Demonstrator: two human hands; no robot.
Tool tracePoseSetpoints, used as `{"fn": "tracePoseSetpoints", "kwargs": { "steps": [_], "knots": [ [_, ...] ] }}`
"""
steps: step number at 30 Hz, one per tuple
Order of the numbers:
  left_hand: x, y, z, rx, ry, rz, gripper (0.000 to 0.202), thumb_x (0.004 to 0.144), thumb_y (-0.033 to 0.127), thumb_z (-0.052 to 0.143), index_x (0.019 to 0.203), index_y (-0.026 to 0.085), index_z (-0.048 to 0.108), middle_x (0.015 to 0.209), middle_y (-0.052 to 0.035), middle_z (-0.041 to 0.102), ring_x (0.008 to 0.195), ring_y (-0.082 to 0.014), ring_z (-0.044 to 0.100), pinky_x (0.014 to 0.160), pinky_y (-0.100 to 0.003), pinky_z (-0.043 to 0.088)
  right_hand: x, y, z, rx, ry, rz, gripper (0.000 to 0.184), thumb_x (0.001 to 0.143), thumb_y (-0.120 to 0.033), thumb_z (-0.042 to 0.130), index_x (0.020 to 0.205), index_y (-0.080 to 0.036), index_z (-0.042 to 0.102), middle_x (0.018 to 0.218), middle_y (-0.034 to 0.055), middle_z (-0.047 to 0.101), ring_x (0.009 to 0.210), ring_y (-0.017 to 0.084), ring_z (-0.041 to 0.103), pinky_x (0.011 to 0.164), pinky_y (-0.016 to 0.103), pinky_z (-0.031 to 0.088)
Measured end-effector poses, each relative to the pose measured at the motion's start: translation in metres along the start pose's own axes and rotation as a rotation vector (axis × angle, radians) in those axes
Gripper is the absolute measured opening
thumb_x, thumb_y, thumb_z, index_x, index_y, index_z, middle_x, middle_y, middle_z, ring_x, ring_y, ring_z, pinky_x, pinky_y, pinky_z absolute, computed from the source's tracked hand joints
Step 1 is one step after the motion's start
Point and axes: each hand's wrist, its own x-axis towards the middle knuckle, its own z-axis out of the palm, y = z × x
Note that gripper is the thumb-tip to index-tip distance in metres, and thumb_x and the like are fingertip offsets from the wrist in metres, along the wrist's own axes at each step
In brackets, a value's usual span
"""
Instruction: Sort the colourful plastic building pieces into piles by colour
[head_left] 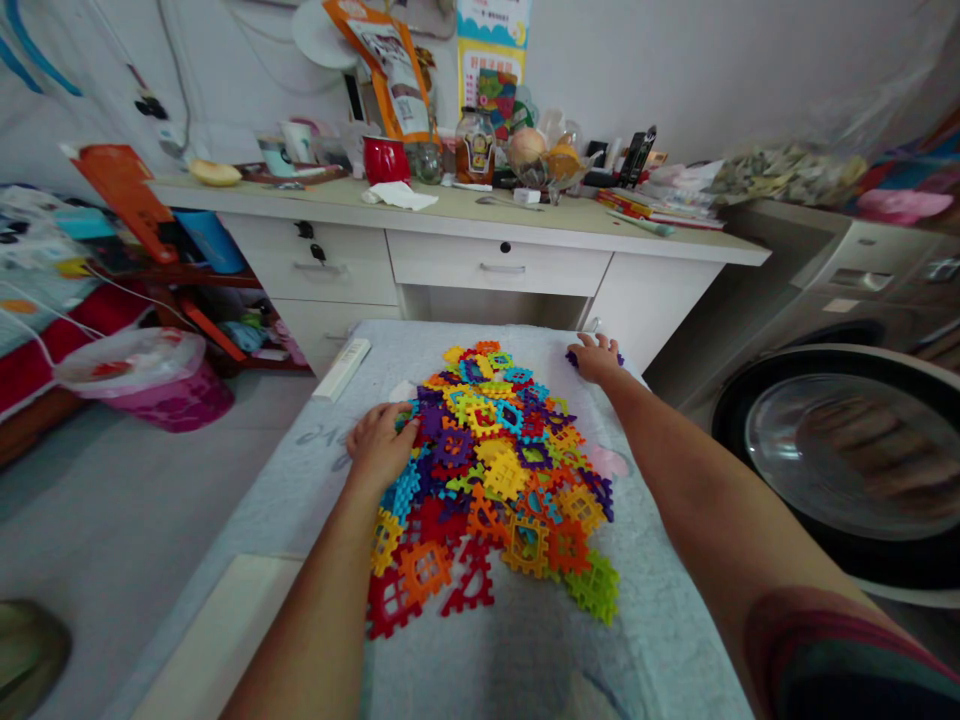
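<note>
A heap of colourful interlocking plastic tiles [495, 470] lies on a pale cloth-covered table [525, 640]. My left hand [381, 440] rests against the heap's left edge, fingers curled round a green and blue tile. My right hand [596, 357] reaches to the far right corner of the table, fingers bent down over a purple tile [574, 357] that lies apart from the heap.
A white remote-like bar [341, 369] lies at the table's far left. Beyond stands a cluttered white desk [465, 250] with drawers. A washing machine [840, 440] is close on the right. A pink bin [161, 385] sits on the floor at left.
</note>
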Motion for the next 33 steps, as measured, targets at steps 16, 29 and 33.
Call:
{"fn": "tracePoseSetpoints", "kwargs": {
  "steps": [16,29,33],
  "knots": [
    [-0.001,0.004,-0.003,0.005,-0.004,-0.025,0.04,0.093,0.039,0.048,0.128,0.03,0.065,0.142,-0.0081,0.057,0.137,-0.0303,0.047,0.116,-0.051,0.032,-0.01,-0.002,-0.016,0.137,0.082,0.174,0.059,0.088,-0.02,0.059,0.146,-0.024,0.052,0.164,0.0138,0.028,0.147,0.038,0.026,0.115,0.057,0.023],
    [-0.003,0.008,-0.008,-0.018,-0.032,-0.025,0.041,0.093,0.04,0.047,0.128,0.028,0.065,0.142,-0.0101,0.057,0.137,-0.0311,0.046,0.116,-0.052,0.031,-0.126,-0.049,-0.075,0.55,-0.294,-0.441,0.007,0.083,-0.024,0.064,0.083,-0.018,0.068,0.073,-0.0022,0.064,0.068,0.013,0.056,0.061,0.023,0.038],
    [-0.002,0.006,-0.006,-0.01,-0.028,-0.017,0.042,0.094,0.039,0.046,0.129,0.027,0.065,0.141,-0.0111,0.057,0.136,-0.032,0.047,0.115,-0.054,0.032,-0.159,-0.068,-0.081,0.412,-0.399,-0.568,0.019,0.077,-0.032,0.075,0.085,-0.019,0.065,0.079,-0.0012,0.064,0.07,0.014,0.052,0.059,0.024,0.034]
  ]
}}
